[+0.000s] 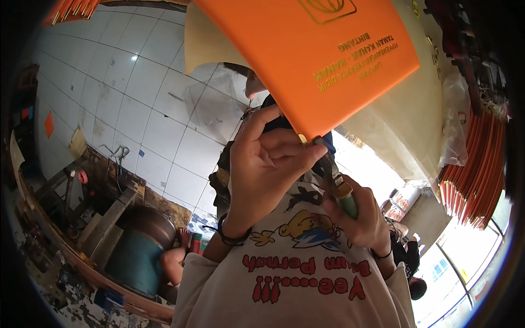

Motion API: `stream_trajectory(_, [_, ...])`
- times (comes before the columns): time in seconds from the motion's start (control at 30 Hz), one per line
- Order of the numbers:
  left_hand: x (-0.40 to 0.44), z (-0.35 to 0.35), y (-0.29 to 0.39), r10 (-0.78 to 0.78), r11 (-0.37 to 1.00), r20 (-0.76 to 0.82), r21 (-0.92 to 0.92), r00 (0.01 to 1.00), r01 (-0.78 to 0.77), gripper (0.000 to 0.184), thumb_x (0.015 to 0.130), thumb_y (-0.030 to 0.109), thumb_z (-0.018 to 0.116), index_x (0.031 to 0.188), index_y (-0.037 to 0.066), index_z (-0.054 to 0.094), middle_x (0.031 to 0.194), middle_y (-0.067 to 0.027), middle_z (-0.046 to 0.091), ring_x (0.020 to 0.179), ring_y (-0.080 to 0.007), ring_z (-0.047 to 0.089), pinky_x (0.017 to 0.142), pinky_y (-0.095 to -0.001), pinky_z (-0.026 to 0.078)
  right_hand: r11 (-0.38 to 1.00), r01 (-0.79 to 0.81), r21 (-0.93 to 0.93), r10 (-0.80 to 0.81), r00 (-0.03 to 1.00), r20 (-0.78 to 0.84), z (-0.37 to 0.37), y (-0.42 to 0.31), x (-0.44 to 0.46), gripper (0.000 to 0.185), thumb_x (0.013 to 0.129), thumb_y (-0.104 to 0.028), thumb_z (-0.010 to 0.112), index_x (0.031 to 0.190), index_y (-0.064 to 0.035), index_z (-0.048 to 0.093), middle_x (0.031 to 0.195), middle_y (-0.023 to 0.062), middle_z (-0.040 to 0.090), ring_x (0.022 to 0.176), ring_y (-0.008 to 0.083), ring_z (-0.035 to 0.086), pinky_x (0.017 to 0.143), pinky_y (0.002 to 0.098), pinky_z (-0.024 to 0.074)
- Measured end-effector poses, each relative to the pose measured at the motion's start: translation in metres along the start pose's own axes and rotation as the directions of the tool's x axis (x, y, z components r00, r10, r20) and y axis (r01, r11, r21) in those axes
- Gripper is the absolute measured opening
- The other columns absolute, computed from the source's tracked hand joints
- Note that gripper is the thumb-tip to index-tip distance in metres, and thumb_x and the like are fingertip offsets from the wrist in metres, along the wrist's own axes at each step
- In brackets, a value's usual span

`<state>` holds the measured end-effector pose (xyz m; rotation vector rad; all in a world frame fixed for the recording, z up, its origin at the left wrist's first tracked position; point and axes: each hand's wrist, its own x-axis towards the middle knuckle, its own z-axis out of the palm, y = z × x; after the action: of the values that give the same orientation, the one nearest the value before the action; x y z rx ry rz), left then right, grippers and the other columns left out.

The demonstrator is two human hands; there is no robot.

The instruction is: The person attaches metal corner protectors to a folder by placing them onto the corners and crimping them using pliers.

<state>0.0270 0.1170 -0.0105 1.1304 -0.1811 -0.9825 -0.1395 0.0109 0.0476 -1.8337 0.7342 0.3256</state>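
An orange cover [328,60] lettered in gold is held up in midair, its lowest corner, which bears a gold-colored metal piece [302,139], meeting the tips of green-handled pliers [340,188]. The left hand [268,164], a dark band at its wrist, pinches the cover beside that corner, thumb at the tool's tips. The right hand [361,216] is wrapped around the pliers' handles. Beyond, a bundle of orange pieces [474,169] hangs at right; at left, a teal drum [134,259] stands near the white tiled floor [145,93].
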Motion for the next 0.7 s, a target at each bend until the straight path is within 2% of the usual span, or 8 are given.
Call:
stream_trajectory(0.07, [0.001, 0.001, 0.0, -0.007, 1.0, -0.008, -0.013, 1.0, 0.007, 0.053, 0.081, -0.009, 0.072, 0.127, -0.004, 0.045, 0.097, -0.0165, 0.07, 0.089, -0.0183, 0.071, 0.077, -0.0239, 0.058, 0.944, 0.197, -0.265, -0.245, 0.956, -0.162, 0.01, 0.015, -0.007, 0.043, 0.081, -0.003, 0.074, 0.118, 0.0049, 0.051, 0.087, 0.0159, 0.067, 0.075, 0.0287, 0.065, 0.069, 0.0389, 0.0492])
stream_trajectory(0.17, [0.001, 0.002, -0.001, -0.006, 1.0, -0.007, -0.029, 1.0, 0.006, 0.054, 0.08, -0.009, 0.072, 0.126, -0.004, 0.045, 0.096, -0.0161, 0.071, 0.089, -0.0179, 0.071, 0.077, -0.0236, 0.057, 0.996, -0.091, 0.006, 0.091, 0.995, -0.028, -0.001, 0.014, -0.001, 0.051, 0.08, -0.007, 0.078, 0.121, 0.0061, 0.051, 0.084, 0.0145, 0.067, 0.077, 0.0273, 0.066, 0.068, 0.038, 0.0501])
stream_trajectory(0.23, [0.002, 0.001, -0.001, -0.008, 1.0, -0.003, -0.015, 1.0, 0.008, 0.054, 0.08, -0.008, 0.073, 0.126, -0.004, 0.045, 0.096, -0.0162, 0.071, 0.089, -0.0181, 0.071, 0.077, -0.0231, 0.057, 0.989, 0.092, -0.112, -0.105, 0.988, -0.116, -0.001, 0.021, -0.002, 0.051, 0.081, -0.008, 0.077, 0.123, 0.0046, 0.051, 0.087, 0.0137, 0.068, 0.076, 0.027, 0.066, 0.067, 0.0371, 0.0503])
stream_trajectory(0.33, [0.004, -0.004, -0.003, 0.069, 0.993, 0.052, 0.093, 0.996, -0.074, 0.046, 0.086, -0.003, 0.07, 0.125, -0.005, 0.044, 0.097, -0.0173, 0.07, 0.09, -0.0189, 0.071, 0.078, -0.026, 0.058, 0.984, 0.119, -0.134, -0.134, 0.985, -0.113, 0.0, 0.023, -0.001, 0.051, 0.081, -0.008, 0.076, 0.124, 0.0016, 0.05, 0.087, 0.0116, 0.068, 0.073, 0.0256, 0.066, 0.066, 0.0353, 0.0502])
stream_trajectory(0.37, [0.006, -0.007, -0.001, 0.022, 0.999, 0.065, 0.022, 0.998, -0.023, 0.043, 0.088, -0.002, 0.068, 0.124, -0.005, 0.045, 0.097, -0.0178, 0.07, 0.09, -0.0195, 0.071, 0.078, -0.0276, 0.059, 0.989, 0.091, -0.117, -0.102, 0.99, -0.096, -0.001, 0.022, 0.001, 0.051, 0.082, -0.007, 0.076, 0.124, 0.0004, 0.049, 0.087, 0.0108, 0.068, 0.072, 0.025, 0.067, 0.066, 0.0345, 0.0502])
stream_trajectory(0.47, [0.013, -0.021, 0.012, -0.081, 0.993, 0.155, -0.071, 0.985, 0.093, 0.034, 0.093, 0.003, 0.062, 0.122, -0.007, 0.045, 0.098, -0.0193, 0.07, 0.091, -0.0214, 0.07, 0.08, -0.0322, 0.06, 0.937, -0.308, 0.165, 0.304, 0.951, 0.052, -0.014, -0.007, 0.008, 0.047, 0.082, -0.007, 0.074, 0.121, -0.003, 0.048, 0.086, 0.0093, 0.069, 0.071, 0.0221, 0.067, 0.067, 0.0337, 0.0503])
stream_trajectory(0.6, [0.022, -0.03, 0.022, -0.121, 0.993, 0.261, 0.026, 0.958, 0.118, 0.033, 0.093, 0.002, 0.06, 0.12, -0.008, 0.044, 0.099, -0.021, 0.07, 0.092, -0.0254, 0.07, 0.08, -0.0364, 0.061, 0.947, -0.155, 0.282, 0.162, 0.987, -0.003, -0.017, 0.005, -0.004, 0.039, 0.083, -0.006, 0.071, 0.113, -0.0049, 0.046, 0.085, 0.0111, 0.071, 0.073, 0.0189, 0.068, 0.069, 0.0323, 0.0506])
stream_trajectory(0.7, [0.021, -0.028, 0.019, -0.1, 0.995, 0.246, 0.022, 0.964, 0.097, 0.042, 0.086, -0.005, 0.065, 0.123, -0.007, 0.044, 0.1, -0.0218, 0.07, 0.093, -0.029, 0.071, 0.079, -0.0387, 0.061, 0.972, -0.19, 0.137, 0.18, 0.98, 0.081, -0.016, -0.005, -0.004, 0.022, 0.082, -0.002, 0.066, 0.101, -0.0018, 0.056, 0.085, 0.0117, 0.07, 0.077, 0.0187, 0.069, 0.07, 0.0327, 0.0513])
